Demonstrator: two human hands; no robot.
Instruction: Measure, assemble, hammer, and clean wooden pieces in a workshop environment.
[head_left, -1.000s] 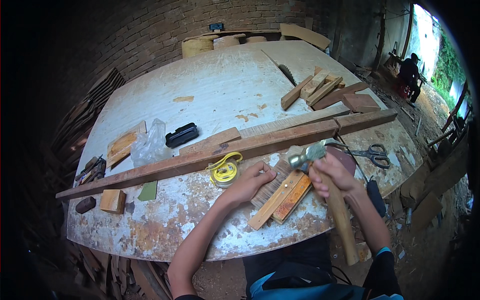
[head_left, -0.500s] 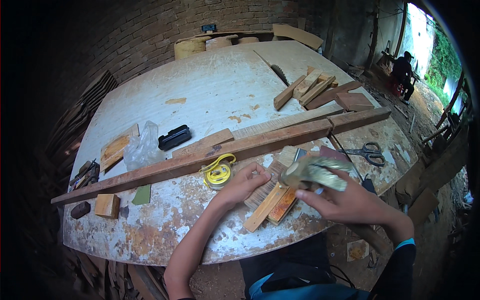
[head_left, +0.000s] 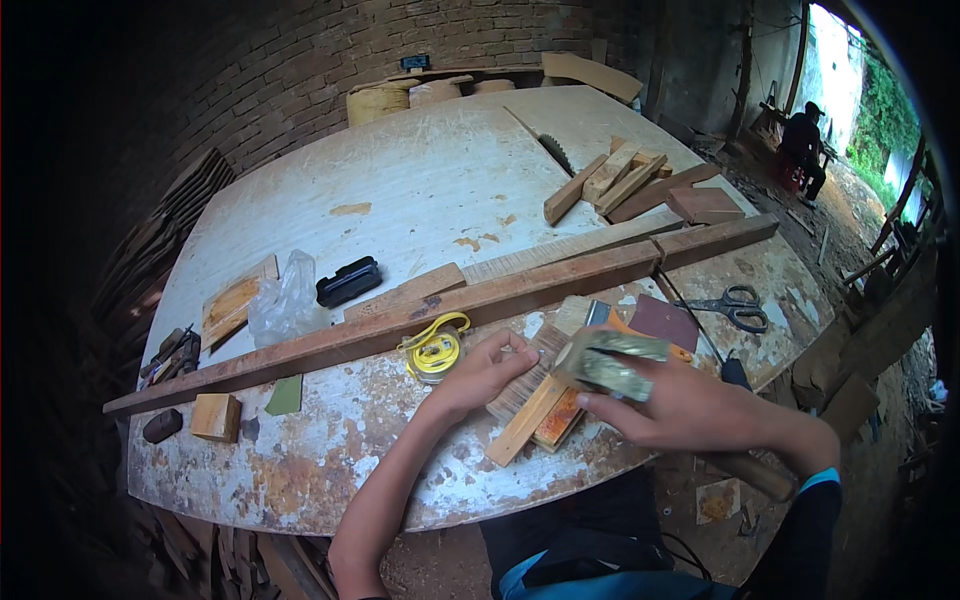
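Note:
My left hand (head_left: pixel 485 372) is closed at a bristled piece (head_left: pixel 515 390), with thumb and finger near the upper edge of a narrow wooden slat (head_left: pixel 525 428); what is pinched is too small to make out. The slat lies on an orange-stained wooden strip (head_left: pixel 560 425). My right hand (head_left: pixel 680 405) grips a hammer (head_left: pixel 625 365), its blurred head down over the slat's upper end and its handle under my forearm. Behind them lie a paintbrush (head_left: pixel 620 323) and maroon sandpaper (head_left: pixel 662 318). A yellow tape measure (head_left: pixel 433 352) is beside my left hand.
A long beam (head_left: pixel 350 328) spans the worktable (head_left: pixel 380 180). Scissors (head_left: pixel 740 308), a plastic bag (head_left: pixel 283 305), a black case (head_left: pixel 347 283), a wood block (head_left: pixel 215 418) and offcuts (head_left: pixel 610 178) lie around. A saw blade (head_left: pixel 555 153) sticks up. A person (head_left: pixel 805 148) sits at right.
The hammer has swung from upright at my right side down over the slat, my right hand turning and moving lower. My left hand stays at the bristled piece. The view has shifted slightly.

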